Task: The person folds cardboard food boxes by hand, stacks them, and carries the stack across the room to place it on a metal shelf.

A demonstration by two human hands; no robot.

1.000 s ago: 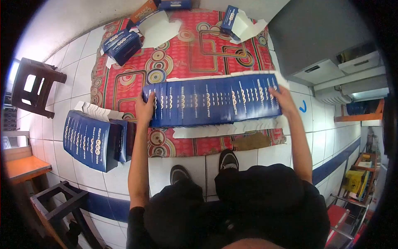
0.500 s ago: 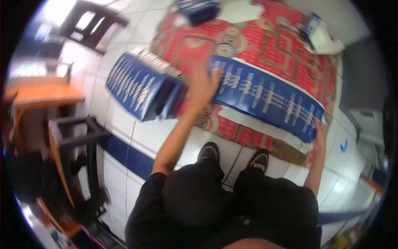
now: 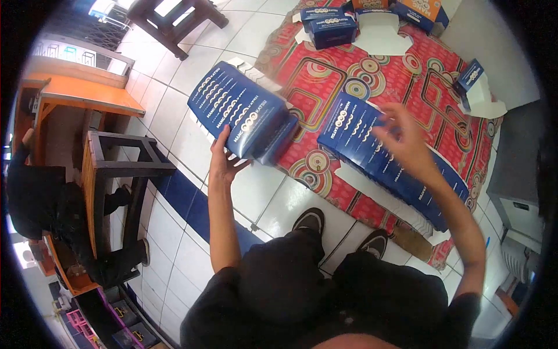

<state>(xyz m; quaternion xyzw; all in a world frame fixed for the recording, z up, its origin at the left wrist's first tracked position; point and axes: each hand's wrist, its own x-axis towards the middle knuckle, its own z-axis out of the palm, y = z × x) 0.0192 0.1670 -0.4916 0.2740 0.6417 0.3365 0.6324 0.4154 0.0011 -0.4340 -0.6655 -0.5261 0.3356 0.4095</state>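
Note:
On the left lies a stack of blue printed cartons (image 3: 232, 110), fanned out over the tiles and the mat's edge. My left hand (image 3: 224, 160) is at its lower edge, thumb against the printed face and fingers spread beneath. A long row of overlapping blue cartons (image 3: 389, 160) runs across the red patterned mat (image 3: 314, 75) to the right. Above its middle is my right hand (image 3: 404, 139), fingers apart, slightly blurred, with nothing visible in it. Whether its fingertips touch the cartons I cannot tell.
Blue boxes (image 3: 332, 29) and an orange-and-blue box (image 3: 421, 11) stand at the mat's far side. A small blue carton (image 3: 472, 75) with white flaps lies right. A dark stool (image 3: 168, 20) and wooden frame (image 3: 125, 154) stand left, near a person in black (image 3: 52, 203).
My left hand has moved from the row's left end to the left stack. My right hand has left the row's right end and moved to above its middle. The view has shifted.

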